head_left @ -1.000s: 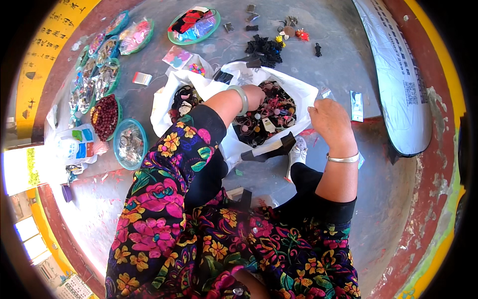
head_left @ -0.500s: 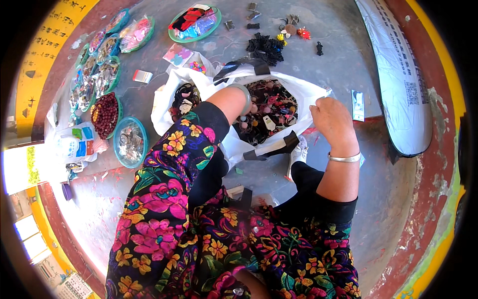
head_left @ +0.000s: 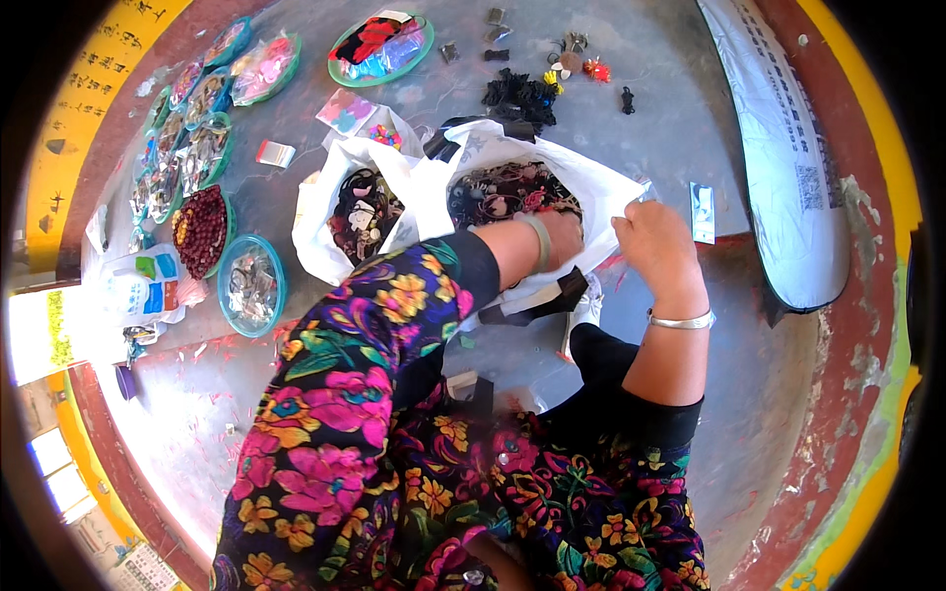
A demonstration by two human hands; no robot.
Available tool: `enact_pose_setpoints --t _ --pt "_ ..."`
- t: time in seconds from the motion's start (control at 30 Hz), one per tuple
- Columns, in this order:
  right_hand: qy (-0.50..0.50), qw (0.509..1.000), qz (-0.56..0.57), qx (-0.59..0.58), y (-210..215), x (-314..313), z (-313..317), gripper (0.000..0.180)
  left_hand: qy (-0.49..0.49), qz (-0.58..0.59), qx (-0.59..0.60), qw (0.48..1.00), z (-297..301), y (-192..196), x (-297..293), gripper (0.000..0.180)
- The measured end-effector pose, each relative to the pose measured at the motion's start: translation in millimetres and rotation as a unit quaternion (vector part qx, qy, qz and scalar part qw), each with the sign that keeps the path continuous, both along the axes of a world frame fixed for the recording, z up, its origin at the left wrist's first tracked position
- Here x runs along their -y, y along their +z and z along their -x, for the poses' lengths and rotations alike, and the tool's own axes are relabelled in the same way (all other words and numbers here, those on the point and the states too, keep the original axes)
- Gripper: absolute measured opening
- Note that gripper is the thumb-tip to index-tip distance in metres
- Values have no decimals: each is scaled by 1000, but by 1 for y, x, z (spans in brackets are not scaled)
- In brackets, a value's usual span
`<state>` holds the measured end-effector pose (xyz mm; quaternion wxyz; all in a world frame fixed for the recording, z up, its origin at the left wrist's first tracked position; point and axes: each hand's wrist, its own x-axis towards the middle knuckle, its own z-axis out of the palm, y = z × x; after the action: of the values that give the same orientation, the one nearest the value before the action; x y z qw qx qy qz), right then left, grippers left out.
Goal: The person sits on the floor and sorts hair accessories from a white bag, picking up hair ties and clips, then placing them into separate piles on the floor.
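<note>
White bag (head_left: 591, 187): it lies on the grey floor (head_left: 650, 128) right in front of me, mouth wide open, packed with small dark and reddish trinkets.
My left hand (head_left: 564, 239): reaches across into the near side of that bag's mouth, a pale bangle on the wrist; my fingers are tucked down among the trinkets and the bag edge, so I cannot tell whether they grip anything.
My right hand (head_left: 655, 236): fingers pinched narrow on the bag's right rim, holding the plastic edge up; a silver bangle sits on the wrist.
Second white bag (head_left: 340, 212): just left of the first and touching it, also open, with dark and pale small items inside.
Black pile (head_left: 519, 97): a heap of small black pieces on the floor beyond the bags.
Red and yellow bits (head_left: 581, 71): a few small coloured pieces just right of the black pile.
Green-rimmed trays (head_left: 379, 47): one beyond the bags holding red and blue things; more run down my left side.
Blue-rimmed bowl (head_left: 251, 286): near my left knee, holding silvery bits.
Dark red bowl (head_left: 202, 229): just beyond it, full of red beads.
Long white sack (head_left: 788, 167): lies flat on my right, well apart from the bags.
Small card (head_left: 703, 212): flat on the floor between my right hand and that sack.
</note>
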<state>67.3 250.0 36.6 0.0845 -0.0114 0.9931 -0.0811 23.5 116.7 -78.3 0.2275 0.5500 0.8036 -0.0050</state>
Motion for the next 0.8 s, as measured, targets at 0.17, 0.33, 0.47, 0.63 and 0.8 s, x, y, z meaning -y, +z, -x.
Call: enact_pose_setpoints --t 0.17,0.33,0.47,0.63,0.8 --pt "-7 1000 15 -3 2 3 -1 25 -8 37 -50 998 -13 -46 -20 37" --pt "1 1000 18 -5 4 7 -1 24 -6 9 -190 982 -17 -83 -20 35" --pt "0 1000 12 3 3 8 1 24 1 87 -184 979 -18 -97 -31 34" --pt "-9 1000 19 2 5 7 -2 24 55 133 -76 987 -6 -96 -44 41" --pt "-13 1000 28 -2 7 8 -1 25 37 100 -125 986 -4 -86 -33 39"
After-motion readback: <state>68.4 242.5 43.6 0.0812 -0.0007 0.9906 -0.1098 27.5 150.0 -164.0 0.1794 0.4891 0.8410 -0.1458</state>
